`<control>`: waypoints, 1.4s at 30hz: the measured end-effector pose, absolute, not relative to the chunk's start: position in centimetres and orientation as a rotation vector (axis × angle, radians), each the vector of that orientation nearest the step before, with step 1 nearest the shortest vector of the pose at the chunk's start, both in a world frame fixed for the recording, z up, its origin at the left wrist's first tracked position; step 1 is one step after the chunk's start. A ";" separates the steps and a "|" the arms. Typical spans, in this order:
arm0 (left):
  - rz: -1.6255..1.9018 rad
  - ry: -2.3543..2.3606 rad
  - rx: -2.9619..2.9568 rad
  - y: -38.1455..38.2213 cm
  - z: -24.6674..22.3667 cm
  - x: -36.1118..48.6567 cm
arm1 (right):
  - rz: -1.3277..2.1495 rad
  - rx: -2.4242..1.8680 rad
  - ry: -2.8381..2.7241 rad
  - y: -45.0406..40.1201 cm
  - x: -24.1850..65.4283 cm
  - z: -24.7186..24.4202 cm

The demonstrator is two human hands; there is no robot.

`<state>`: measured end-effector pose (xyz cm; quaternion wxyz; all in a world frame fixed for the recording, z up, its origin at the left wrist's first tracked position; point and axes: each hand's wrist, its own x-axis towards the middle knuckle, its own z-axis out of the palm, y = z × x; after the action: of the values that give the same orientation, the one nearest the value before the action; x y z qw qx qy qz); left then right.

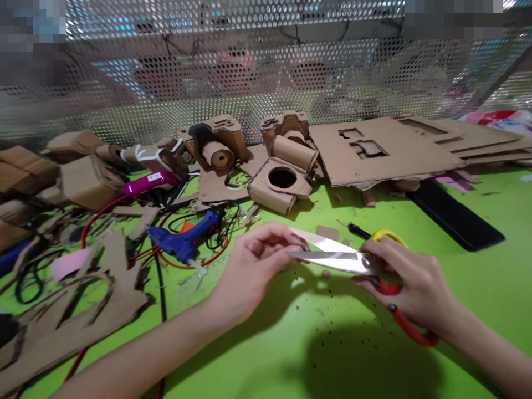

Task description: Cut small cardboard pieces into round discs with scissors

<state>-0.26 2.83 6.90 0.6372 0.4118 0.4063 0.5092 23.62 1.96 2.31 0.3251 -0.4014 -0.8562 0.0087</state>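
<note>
My right hand (409,271) grips a pair of scissors (344,260) with one yellow and one red handle, blades parted and pointing left. Close to the blade tips, the thumb and fingers of my left hand (257,255) are pinched together. A tiny piece shows at those fingertips, between the blades, too small to name. Beneath the scissors, small dark specks and bits lie on the green table (266,354). Beyond my left hand stands a cardboard camera body (266,191) with a round hole in its front.
A blue glue gun (183,235) and a magenta tool (150,183) lie left among cords and cardboard scraps (100,299). Cardboard camera models (220,144) stand behind. Cut cardboard sheets (399,149) and a black phone-like slab (455,213) lie right. Perforated metal mesh (266,83) closes the back.
</note>
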 end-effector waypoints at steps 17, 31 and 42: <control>1.164 0.837 0.850 2.3 6.9 0.5 | -0.066 -0.986 -2.257 1.9 23.4 2.3; 1.130 0.799 0.635 2.2 5.8 1.0 | 0.000 -0.988 -2.212 1.5 22.9 1.9; 1.167 0.851 0.808 2.3 6.7 0.7 | -0.154 -0.964 -2.255 1.5 23.4 2.7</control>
<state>0.69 2.28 6.73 0.6767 0.3593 0.3787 0.5191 23.38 1.54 2.74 0.3353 -0.3695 -0.8646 -0.0592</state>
